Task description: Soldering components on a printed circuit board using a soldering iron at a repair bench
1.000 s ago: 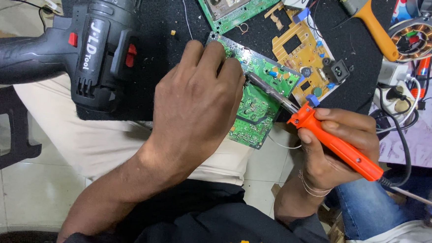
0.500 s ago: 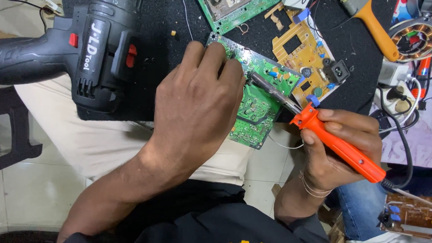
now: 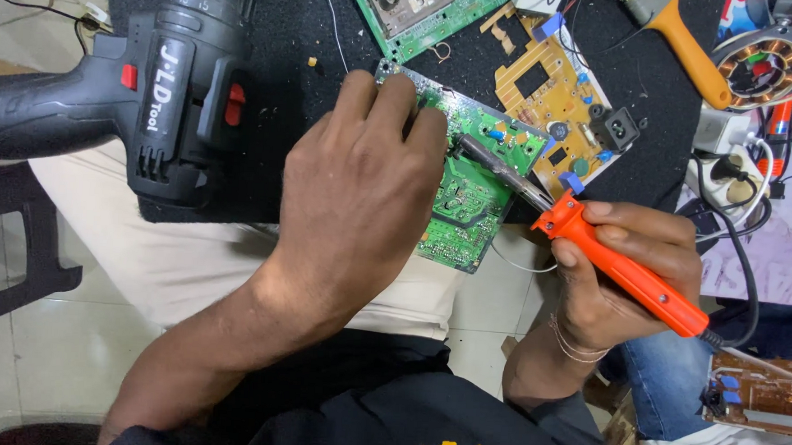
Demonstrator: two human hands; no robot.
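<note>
Green circuit board (image 3: 470, 195) lies on the black mat (image 3: 277, 81) at the near edge of the bench, partly hanging over toward my lap. My left hand (image 3: 361, 194) lies flat on its left part, fingers spread forward and pressing it down; not closed around anything. My right hand (image 3: 624, 262) is clamped on the orange handle of the soldering iron (image 3: 619, 270), metal shaft angled up-left with the tip on the board's upper middle area.

Progress, as a judgement: soldering work on this board is mid-way, iron on a joint right now. I can't tell how many joints are finished or how many remain; no solder wire shows in either hand. A thin pale wire (image 3: 520, 261) loops off the board's right edge, end unclear.

Around it: black cordless drill (image 3: 149, 101) lies on the mat to the left, not touched. Yellow-brown board (image 3: 556, 95) with a black socket sits just beside the green one, upper right. Another green board (image 3: 425, 7) is cut off by the top edge. Copper coil (image 3: 766, 61) and white power strip (image 3: 733, 168) are at far right, partly cut.

Hidden: my left hand covers most of the board's left half, so the parts there are unseen. The exact tip contact spot is too small to make out. Iron's cord runs off to the right. Another brown board (image 3: 766, 400) at lower right is cropped.
</note>
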